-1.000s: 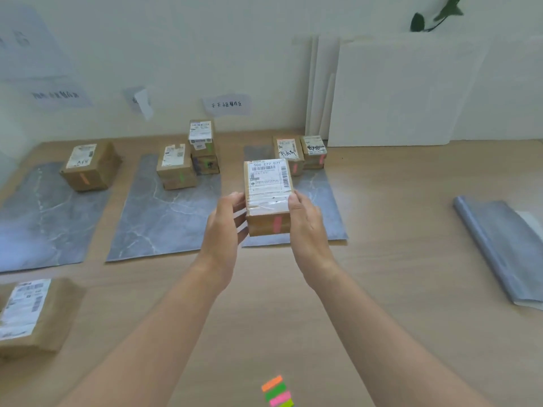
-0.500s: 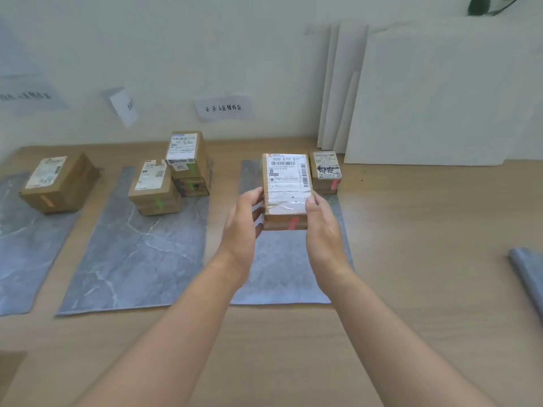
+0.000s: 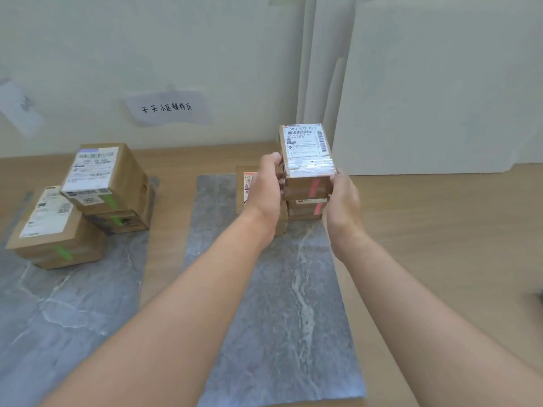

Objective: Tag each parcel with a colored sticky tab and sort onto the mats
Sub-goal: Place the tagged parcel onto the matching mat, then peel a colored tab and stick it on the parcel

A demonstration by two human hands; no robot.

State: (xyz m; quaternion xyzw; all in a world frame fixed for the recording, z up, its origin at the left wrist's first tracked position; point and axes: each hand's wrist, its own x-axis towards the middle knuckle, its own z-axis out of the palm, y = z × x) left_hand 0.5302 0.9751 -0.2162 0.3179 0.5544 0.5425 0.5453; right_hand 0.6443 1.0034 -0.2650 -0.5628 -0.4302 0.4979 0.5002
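Left mat [image 3: 73,304] and right mat [image 3: 279,318] are lying side by side on the bench [image 3: 440,230]. Left one is bearing a stacked pair [image 3: 105,174] at its far end, a lone parcel [image 3: 50,230] before it, leftward. Right one is bearing a left parcel [image 3: 244,186] and a right parcel [image 3: 305,211] far back, a held parcel [image 3: 305,160] hovering above the latter.

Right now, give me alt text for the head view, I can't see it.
A left hand and right hand hold a pink-tabbed parcel over other parcels at the far end of the right mat. Green-tabbed parcels sit on the left mat.
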